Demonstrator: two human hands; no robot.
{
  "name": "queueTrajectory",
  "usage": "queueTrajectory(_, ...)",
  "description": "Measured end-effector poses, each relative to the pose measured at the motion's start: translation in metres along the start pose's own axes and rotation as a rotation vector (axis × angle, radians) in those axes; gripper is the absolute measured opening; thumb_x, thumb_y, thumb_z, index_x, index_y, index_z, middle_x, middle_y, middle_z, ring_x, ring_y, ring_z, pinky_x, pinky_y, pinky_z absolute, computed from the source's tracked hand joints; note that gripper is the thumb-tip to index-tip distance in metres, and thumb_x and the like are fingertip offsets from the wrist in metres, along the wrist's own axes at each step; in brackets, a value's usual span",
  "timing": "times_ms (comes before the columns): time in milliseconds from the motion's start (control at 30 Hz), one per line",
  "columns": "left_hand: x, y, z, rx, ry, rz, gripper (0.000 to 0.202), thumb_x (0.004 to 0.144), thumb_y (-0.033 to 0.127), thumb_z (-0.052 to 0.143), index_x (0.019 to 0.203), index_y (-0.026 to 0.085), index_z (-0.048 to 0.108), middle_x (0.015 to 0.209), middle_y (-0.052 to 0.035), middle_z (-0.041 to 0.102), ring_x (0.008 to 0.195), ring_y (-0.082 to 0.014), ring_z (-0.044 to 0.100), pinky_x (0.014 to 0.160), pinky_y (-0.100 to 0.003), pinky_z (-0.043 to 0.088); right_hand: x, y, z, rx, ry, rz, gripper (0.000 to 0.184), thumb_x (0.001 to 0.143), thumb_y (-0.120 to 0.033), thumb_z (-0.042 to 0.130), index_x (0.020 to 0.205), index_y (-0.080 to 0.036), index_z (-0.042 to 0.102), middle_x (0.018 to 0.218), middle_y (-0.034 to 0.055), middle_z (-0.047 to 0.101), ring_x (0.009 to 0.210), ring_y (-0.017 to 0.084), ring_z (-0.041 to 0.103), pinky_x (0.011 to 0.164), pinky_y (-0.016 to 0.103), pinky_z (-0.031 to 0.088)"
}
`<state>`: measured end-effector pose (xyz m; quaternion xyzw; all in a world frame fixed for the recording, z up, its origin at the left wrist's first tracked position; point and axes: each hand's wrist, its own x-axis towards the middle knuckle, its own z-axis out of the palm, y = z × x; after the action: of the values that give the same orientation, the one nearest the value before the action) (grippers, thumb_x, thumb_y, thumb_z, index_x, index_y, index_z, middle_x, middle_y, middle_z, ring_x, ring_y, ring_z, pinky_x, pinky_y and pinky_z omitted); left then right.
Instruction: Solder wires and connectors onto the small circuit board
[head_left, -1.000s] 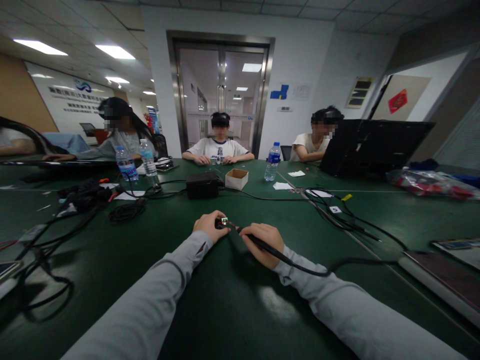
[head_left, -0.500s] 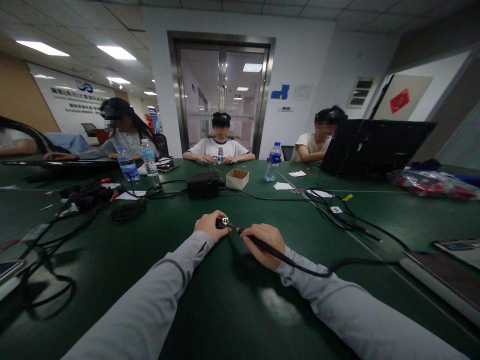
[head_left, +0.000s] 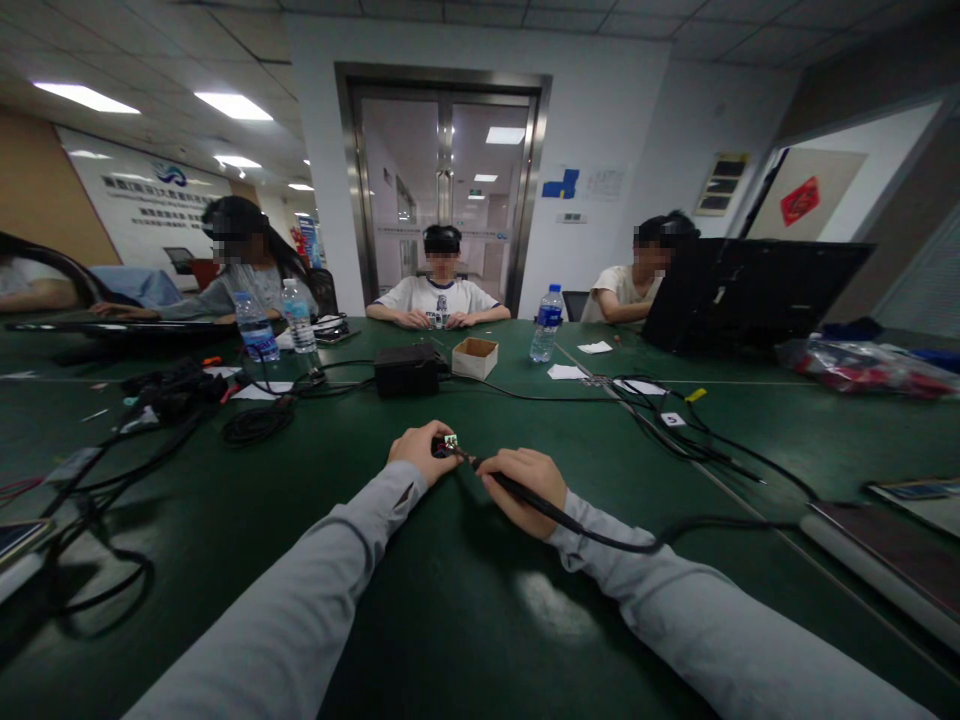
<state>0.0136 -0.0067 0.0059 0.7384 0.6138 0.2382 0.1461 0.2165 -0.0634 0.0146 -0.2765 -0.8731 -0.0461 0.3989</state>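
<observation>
My left hand (head_left: 417, 452) rests on the green table (head_left: 465, 620), fingers pinched on a small dark part with a bright square face (head_left: 448, 442). My right hand (head_left: 526, 485) grips a black pen-like tool (head_left: 504, 484) like a pencil. Its thin tip touches the small part beside my left fingertips. The tool's black cable (head_left: 675, 530) trails off to the right across the table. Both forearms wear grey sleeves.
A black box (head_left: 406, 369), a small cardboard box (head_left: 473, 356) and a water bottle (head_left: 545, 324) stand further back. Tangled black cables (head_left: 255, 420) lie left and right. An open laptop (head_left: 739, 295) sits at right. Three people sit at the far side.
My right hand and the tool have crept slightly left, toward the small part. Otherwise nothing has visibly moved.
</observation>
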Motion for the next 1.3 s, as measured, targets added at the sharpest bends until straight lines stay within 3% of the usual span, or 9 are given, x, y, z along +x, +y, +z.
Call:
queueTrajectory(433,0.0,-0.001,-0.001,0.002,-0.008,0.005,0.034,0.069,0.04,0.072,0.1,0.031,0.064,0.108,0.0018,0.072,0.11,-0.0242,0.061,0.091,-0.035,0.046,0.0,-0.002,-0.004,0.042,0.071,0.043,0.013,0.091,-0.02,0.05,0.086,-0.021,0.061,0.077,0.0019,0.071,0.063,0.013,0.063,0.062,0.025,0.044)
queueTrajectory(1033,0.001,0.0,-0.001,0.033,-0.028,0.033,0.038,0.072,0.039,0.07,0.106,0.028,0.06,0.112,-0.0009,0.069,0.109,-0.0236,0.06,0.091,-0.034,0.046,-0.001,0.0,-0.003,0.026,0.04,0.04,0.013,0.092,-0.021,0.049,0.087,-0.021,0.061,0.079,0.0024,0.071,0.065,0.013,0.064,0.063,0.025,0.044)
queueTrajectory(1167,-0.002,-0.018,-0.017,0.146,-0.077,0.132,0.044,0.077,0.042,0.063,0.115,0.023,0.056,0.116,-0.0071,0.066,0.108,-0.0244,0.06,0.095,-0.035,0.046,-0.001,-0.002,-0.004,0.06,0.067,0.068,0.013,0.091,-0.021,0.05,0.088,-0.021,0.062,0.08,0.0024,0.071,0.067,0.014,0.065,0.065,0.025,0.046)
queueTrajectory(1300,-0.016,-0.068,-0.056,0.278,-0.117,0.08,0.048,0.081,0.046,0.053,0.121,0.019,0.052,0.117,-0.0107,0.065,0.109,-0.0261,0.06,0.098,-0.037,0.045,-0.002,0.0,-0.002,0.069,0.048,0.073,0.014,0.091,-0.021,0.05,0.088,-0.021,0.063,0.079,0.0023,0.07,0.066,0.013,0.064,0.065,0.025,0.046)
